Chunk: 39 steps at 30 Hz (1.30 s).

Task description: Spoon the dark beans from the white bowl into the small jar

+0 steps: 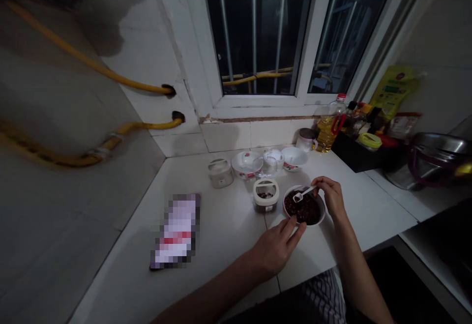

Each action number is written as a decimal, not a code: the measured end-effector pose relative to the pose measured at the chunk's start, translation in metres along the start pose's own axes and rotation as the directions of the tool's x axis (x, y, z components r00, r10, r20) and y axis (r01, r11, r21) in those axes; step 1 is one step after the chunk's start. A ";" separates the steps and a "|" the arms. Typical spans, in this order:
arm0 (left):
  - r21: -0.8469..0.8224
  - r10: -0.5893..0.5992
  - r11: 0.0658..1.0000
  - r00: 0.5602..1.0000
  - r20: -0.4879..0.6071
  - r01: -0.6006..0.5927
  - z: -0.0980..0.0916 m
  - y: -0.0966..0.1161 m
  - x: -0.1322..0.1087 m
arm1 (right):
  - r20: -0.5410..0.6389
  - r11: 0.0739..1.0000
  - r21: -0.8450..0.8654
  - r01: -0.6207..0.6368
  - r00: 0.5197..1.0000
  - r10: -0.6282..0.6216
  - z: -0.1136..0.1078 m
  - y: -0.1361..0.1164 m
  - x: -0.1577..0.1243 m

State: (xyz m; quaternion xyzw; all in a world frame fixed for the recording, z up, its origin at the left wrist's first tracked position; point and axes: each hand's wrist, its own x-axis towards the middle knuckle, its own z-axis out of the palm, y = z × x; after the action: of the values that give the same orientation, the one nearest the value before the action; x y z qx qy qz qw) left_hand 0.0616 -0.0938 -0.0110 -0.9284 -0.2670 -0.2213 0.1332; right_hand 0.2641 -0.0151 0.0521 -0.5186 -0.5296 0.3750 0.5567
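Note:
A pinkish-white bowl [323, 215] filled with dark reddish-brown bits [303, 209] stands on the white counter [228, 235]. My left hand [276, 248] is closed on the bowl's near rim, its fingertips at the edge. Pinched in my right hand [330, 197] is the handle of a small white measuring spoon [309, 191]; its squarish scoop hangs over the bowl's contents and seems to hold a few dark bits. Just left of the bowl sits a clear container with a cream-coloured lid [266, 192], dark pieces showing inside.
Behind stand a second lidded container [220, 172], a clear-looking bowl [246, 164], a white bowl [294, 158] and a lidded glass mug [306, 140]. An oil bottle [326, 130], a black condiment box [350, 152] and a metal pot [424, 159] line the right. A pixelated flat item [177, 230] lies left.

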 end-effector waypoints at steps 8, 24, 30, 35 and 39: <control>-0.020 -0.002 1.000 1.000 0.009 0.002 0.001 0.000 0.000 | -0.039 0.998 0.046 -0.038 0.998 0.040 0.001 0.000 0.002; 0.003 -0.013 1.000 0.999 -0.046 0.013 -0.001 0.001 0.004 | 0.524 0.528 -0.288 0.799 0.593 -0.612 0.047 -0.037 -0.018; 0.010 -0.007 1.000 1.000 -0.008 0.007 0.002 0.001 0.002 | 0.129 0.665 -0.315 0.677 0.724 -0.677 0.015 -0.026 -0.009; -0.003 -0.011 1.000 1.000 -0.003 0.011 0.001 0.001 0.001 | 0.168 0.674 -0.463 0.576 0.803 -0.572 -0.007 -0.016 0.000; 0.005 -0.001 1.000 1.000 -0.008 0.001 0.002 0.000 0.001 | 0.418 0.658 -0.480 0.580 0.811 -0.410 0.002 -0.012 0.000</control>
State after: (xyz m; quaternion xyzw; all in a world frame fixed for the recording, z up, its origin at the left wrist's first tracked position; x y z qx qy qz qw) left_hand 0.0635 -0.0927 -0.0123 -0.9271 -0.2673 -0.2243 0.1365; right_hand 0.2609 -0.0171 0.0636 -0.4415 -0.8118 0.0924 0.3710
